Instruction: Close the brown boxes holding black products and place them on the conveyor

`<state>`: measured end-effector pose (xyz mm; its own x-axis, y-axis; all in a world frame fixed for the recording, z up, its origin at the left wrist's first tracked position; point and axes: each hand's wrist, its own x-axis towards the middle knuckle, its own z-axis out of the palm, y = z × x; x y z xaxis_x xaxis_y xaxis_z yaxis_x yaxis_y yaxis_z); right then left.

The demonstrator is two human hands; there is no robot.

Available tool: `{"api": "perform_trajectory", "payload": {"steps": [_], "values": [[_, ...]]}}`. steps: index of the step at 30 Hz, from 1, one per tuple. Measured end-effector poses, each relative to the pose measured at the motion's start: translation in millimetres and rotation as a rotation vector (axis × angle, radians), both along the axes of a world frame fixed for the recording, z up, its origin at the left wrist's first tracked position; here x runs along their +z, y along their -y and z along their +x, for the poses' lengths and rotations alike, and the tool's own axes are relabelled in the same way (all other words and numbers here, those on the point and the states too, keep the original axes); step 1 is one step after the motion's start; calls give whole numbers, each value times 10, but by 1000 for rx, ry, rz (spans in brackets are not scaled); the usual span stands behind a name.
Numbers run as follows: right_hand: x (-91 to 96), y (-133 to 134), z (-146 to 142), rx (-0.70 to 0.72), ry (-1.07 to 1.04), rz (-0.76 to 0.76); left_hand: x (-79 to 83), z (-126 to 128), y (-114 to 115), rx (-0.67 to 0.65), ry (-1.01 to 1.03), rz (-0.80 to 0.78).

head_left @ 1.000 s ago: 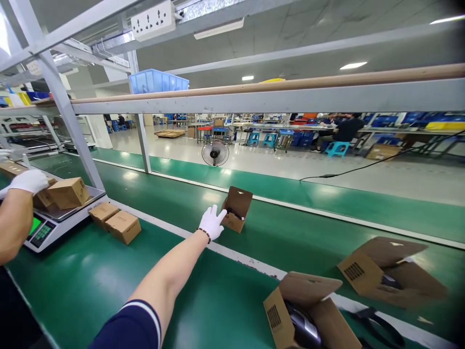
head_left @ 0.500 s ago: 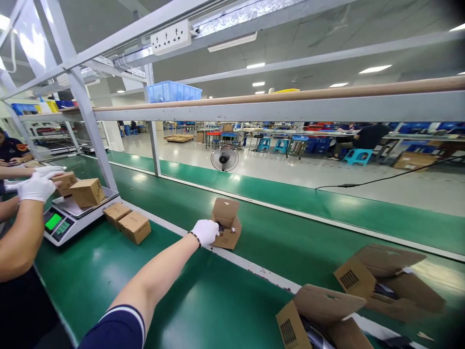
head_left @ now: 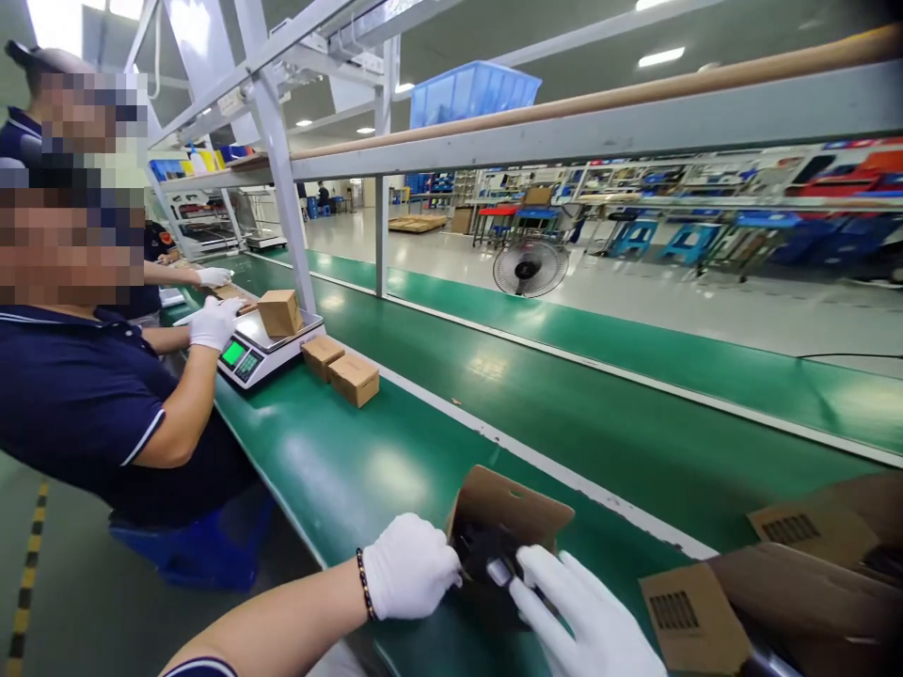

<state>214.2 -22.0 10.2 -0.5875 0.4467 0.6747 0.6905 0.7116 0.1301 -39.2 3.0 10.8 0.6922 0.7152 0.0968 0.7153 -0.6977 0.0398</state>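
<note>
At the bottom of the head view, over the green tabletop [head_left: 339, 451], a brown box [head_left: 514, 508] stands open between two white-gloved hands. The left hand [head_left: 410, 569] has its fingers curled in tightly at the box's left edge; whether they pinch cardboard cannot be told. The right hand [head_left: 589, 616] comes from the other side, fingers parted beside the silvery end of a dark item [head_left: 480, 545] in the box; whether they grip it is unclear. Another open box [head_left: 695, 611] lies farther right.
</note>
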Motion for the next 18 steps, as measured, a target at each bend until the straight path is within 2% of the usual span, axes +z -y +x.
{"api": "perform_trajectory", "payload": {"steps": [3, 7, 10, 14, 16, 18], "values": [[11, -144, -196, 51, 90, -49, -58, -50, 175, -85, 58, 54], [-124, -146, -395, -54, 272, -111, -81, -95, 276, -119, 75, 79], [-194, -121, -524, -91, 316, -135, -91, -109, 292, -123, 93, 74], [-133, -82, -495, -28, 213, -95, -102, -120, 297, -123, 156, 76], [-79, -20, -340, -32, 87, -61, -86, -138, 306, -132, 207, 59], [-74, 73, -131, -104, -65, -102, -62, -163, 317, -118, 314, 22]]}}
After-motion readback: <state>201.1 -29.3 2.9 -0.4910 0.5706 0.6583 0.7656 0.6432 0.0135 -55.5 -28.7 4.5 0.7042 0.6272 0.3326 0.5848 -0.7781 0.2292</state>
